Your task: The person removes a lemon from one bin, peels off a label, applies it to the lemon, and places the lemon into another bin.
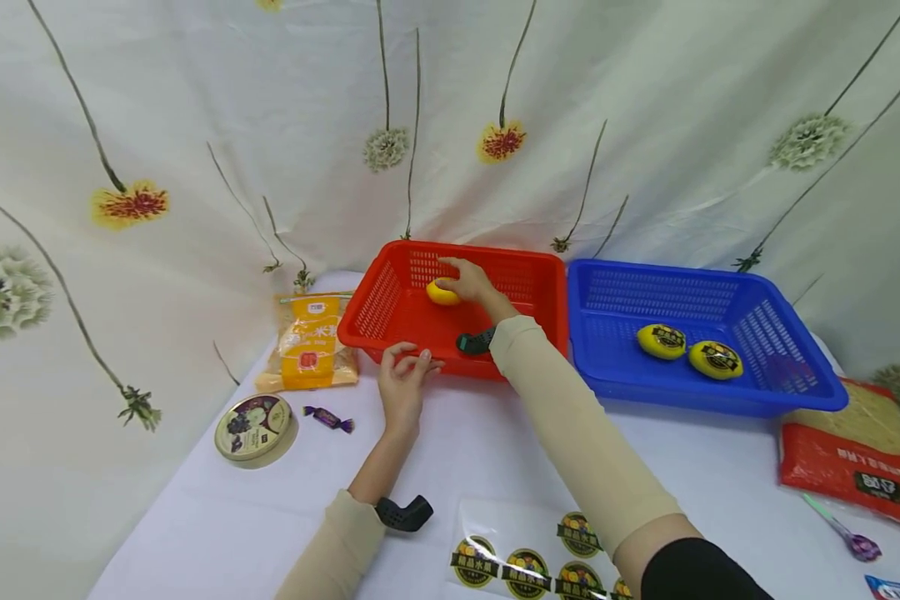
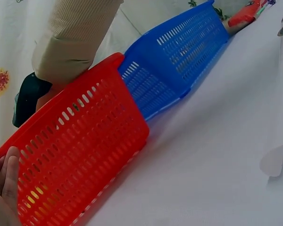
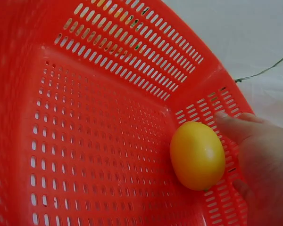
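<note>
A plain yellow lemon (image 3: 197,155) lies inside the red basket (image 1: 547,292), against its far wall. My right hand (image 1: 471,283) reaches down beside it; in the right wrist view the thumb and fingers (image 3: 233,127) are spread next to the fruit, not closed round it. At the basket's near rim is my left hand (image 1: 403,387), holding the edge with its fingers. The left wrist view shows those fingers (image 2: 10,174) against the red outer wall. To the right, the blue basket (image 1: 645,392) contains two lemons (image 1: 662,342) with round black stickers.
A sticker sheet (image 1: 510,521) lies at the front, partly under my right arm. On the left are a yellow food bag (image 1: 311,342), a round tin (image 1: 253,427) and a wrapped candy (image 1: 328,417). A red bag (image 1: 855,458) and a lollipop (image 1: 843,529) lie right.
</note>
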`<state>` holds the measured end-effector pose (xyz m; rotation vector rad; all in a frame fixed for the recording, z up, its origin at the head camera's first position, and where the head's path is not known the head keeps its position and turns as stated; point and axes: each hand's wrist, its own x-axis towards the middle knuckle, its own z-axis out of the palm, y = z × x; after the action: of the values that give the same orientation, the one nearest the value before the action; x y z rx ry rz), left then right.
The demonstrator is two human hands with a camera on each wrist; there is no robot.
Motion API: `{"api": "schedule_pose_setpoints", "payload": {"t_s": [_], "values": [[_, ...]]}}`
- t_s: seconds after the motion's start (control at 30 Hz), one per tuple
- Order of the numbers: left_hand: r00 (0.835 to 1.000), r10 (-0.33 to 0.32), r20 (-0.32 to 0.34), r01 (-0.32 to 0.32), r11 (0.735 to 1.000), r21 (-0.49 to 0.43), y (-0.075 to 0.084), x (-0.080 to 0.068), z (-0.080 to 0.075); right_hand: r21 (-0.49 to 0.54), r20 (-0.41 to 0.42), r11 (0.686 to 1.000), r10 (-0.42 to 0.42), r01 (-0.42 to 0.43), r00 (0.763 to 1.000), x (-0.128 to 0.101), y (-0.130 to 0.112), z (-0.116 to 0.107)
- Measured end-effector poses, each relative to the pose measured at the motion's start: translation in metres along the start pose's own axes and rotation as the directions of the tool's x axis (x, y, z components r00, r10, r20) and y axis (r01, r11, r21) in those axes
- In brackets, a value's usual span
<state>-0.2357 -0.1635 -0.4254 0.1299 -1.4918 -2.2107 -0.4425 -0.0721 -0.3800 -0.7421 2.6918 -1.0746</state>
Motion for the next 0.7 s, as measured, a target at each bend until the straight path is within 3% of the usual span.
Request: {"api": "schedule_pose_setpoints", "payload": {"t_s": [0.1, 0.33, 0.5, 0.7], "values": [[1.000, 0.007, 0.008, -0.007, 1.000, -0.008, -0.001, 0.000, -0.002, -0.007, 0.054, 0.999, 0.034, -0.034, 0.998, 0.004, 0.002, 0.006], [1.000, 0.023, 0.020, -0.022, 0.999, -0.028, -0.005, -0.003, 0.002, -0.141, 0.145, 0.989, 0.063, -0.042, 0.987, 0.000, 0.008, 0.005], [0.999, 0.032, 0.023, -0.032, 0.999, -0.016, -0.006, -0.003, 0.002, -0.121, 0.201, 0.992, 0.066, -0.042, 0.977, -0.005, 0.010, 0.001], [0.999, 0.053, 0.013, -0.053, 0.999, 0.003, -0.004, 0.001, -0.001, -0.069, 0.189, 0.996, -0.039, 0.053, 0.981, -0.012, -0.002, -0.015]]}}
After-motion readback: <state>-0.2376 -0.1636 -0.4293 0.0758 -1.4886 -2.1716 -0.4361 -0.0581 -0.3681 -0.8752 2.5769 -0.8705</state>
